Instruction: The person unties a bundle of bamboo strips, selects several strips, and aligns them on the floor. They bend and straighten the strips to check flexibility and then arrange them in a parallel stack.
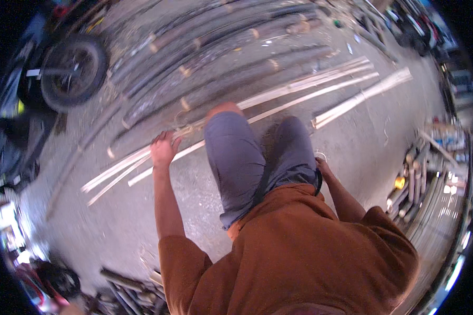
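A long bundle of pale, thin wooden strips lies slantwise on the floor, running behind my knee. My left hand is closed over its left part, thumb apart from the fingers, beside a knot-like tangle of thin strip. Left of that hand the strip ends fan out. One separate strip runs alongside on the near side. By my right leg, my right hand has its fingers bent next to a small pale loop; the leg hides part of it, so what it holds is unclear.
A second, shorter strip bundle lies to the right. Dark poles with pale bands lie in rows beyond. At far left stands a motorcycle wheel. Cut wood is stacked at right, and more dark sticks lie at lower left.
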A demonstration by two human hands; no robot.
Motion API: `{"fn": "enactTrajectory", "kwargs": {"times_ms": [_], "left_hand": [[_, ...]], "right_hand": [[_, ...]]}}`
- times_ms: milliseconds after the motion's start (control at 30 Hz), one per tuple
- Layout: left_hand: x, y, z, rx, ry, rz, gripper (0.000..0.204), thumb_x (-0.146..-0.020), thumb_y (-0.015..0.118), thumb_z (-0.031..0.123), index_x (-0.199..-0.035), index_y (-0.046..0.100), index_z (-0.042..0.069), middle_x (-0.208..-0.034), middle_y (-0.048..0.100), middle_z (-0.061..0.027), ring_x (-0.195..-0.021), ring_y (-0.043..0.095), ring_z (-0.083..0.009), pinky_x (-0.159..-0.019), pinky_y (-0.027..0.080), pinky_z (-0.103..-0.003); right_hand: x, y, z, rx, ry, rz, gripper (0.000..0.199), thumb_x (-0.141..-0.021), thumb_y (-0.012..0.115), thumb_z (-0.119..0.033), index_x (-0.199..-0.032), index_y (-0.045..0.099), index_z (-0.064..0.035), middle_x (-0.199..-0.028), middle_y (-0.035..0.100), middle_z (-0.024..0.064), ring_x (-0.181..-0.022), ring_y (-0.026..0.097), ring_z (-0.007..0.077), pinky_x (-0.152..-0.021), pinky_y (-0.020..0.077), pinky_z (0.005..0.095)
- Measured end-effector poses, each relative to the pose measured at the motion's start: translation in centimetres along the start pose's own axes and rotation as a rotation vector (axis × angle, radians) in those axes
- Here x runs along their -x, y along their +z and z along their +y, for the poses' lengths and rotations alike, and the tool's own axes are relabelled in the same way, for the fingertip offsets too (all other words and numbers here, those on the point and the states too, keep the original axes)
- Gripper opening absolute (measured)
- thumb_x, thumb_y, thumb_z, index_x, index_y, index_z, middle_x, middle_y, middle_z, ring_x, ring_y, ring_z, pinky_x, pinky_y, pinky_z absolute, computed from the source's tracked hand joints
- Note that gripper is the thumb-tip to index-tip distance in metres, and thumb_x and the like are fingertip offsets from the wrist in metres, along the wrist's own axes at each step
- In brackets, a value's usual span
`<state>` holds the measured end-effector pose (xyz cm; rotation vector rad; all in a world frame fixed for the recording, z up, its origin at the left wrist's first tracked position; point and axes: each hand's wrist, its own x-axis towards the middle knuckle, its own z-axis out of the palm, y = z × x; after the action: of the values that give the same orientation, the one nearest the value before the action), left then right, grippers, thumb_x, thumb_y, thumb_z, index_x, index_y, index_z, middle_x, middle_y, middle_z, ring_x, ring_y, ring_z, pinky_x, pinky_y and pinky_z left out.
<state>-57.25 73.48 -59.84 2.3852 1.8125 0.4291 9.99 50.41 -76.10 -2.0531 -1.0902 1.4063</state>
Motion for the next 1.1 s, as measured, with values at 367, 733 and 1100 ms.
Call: {"fn": "enactTrajectory", "kwargs": {"times_ms": [367,733,1100], "left_hand": [[-8.8,-14.8,6.7,-0.139,0.254,0.421,0.031,-0.082,0.071,0.032,-0.096,0.066,0.005,-0.084,0.063,-0.0121,-0.076,0.062,-0.0334,-0.066,0.049,-0.043],[-1.0,-8.2,26.1,0.242,0.026,-0.301,0.027,-0.092,0.058,0.031,-0.101,0.065,0.006,-0.094,0.065,-0.0192,-0.087,0.065,-0.0382,-0.075,0.051,-0.046],[1.4,-9.3,33.0,0.598,-0.204,-0.763,0.031,-0.095,0.056,0.03,-0.106,0.061,0.002,-0.077,0.068,-0.0163,-0.069,0.069,-0.028,-0.065,0.051,-0.041]], "right_hand": [[0.9,1.1,-7.1,0.309,0.05,0.113,0.036,-0.085,0.047,-0.016,-0.112,0.064,-0.0002,-0.092,0.068,0.0191,-0.085,0.066,0.0247,-0.076,0.0507,0.0361],[1.4,2.5,-14.1,-0.115,-0.113,0.585,0.036,-0.093,0.054,-0.029,-0.113,0.061,-0.0007,-0.088,0.068,0.0159,-0.08,0.065,0.0228,-0.072,0.0506,0.0351],[-1.4,-1.8,-28.5,-1.645,-0.081,0.186,0.08,-0.092,0.023,-0.072,-0.135,0.037,-0.0066,-0.109,0.062,0.0176,-0.089,0.064,0.0264,-0.08,0.0543,0.0436]]}}
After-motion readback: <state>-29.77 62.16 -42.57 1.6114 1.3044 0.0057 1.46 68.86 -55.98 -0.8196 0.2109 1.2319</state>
